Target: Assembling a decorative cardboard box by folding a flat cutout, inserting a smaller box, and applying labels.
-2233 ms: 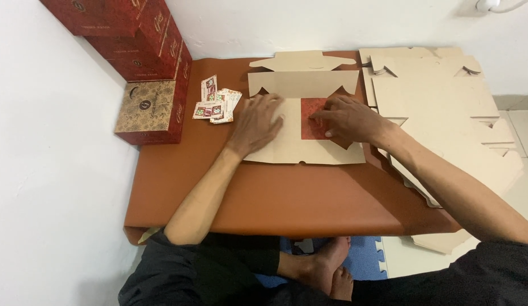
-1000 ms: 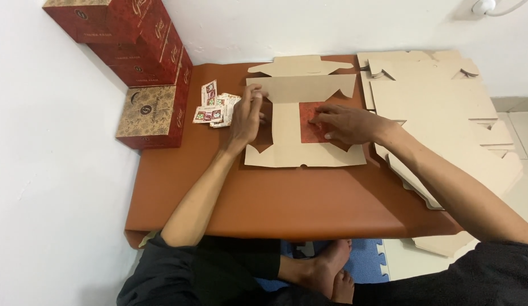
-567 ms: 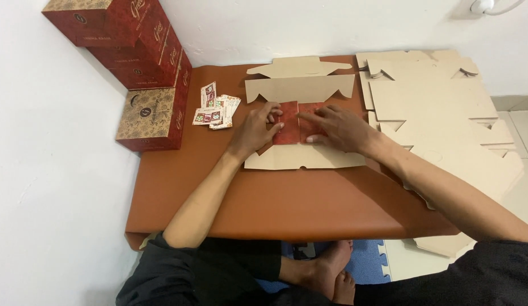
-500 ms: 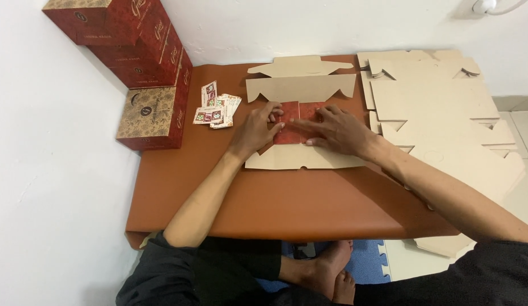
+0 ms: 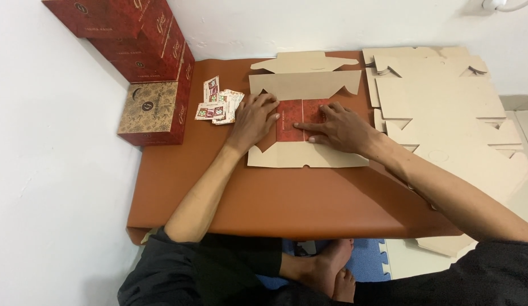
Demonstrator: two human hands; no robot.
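On the brown desk my flat carton lies centred. My left hand and right hand press spread fingers on its folded red flaps, pinching nothing. Small cards lie left.

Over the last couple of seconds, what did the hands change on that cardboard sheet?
Two side flaps of the flat cardboard box blank were folded inward, red printed sides up, and now meet at its middle. The left hand and right hand moved in from the sides and press them flat. The small cards, the red boxes and the stack of unfolded blanks lie as before.
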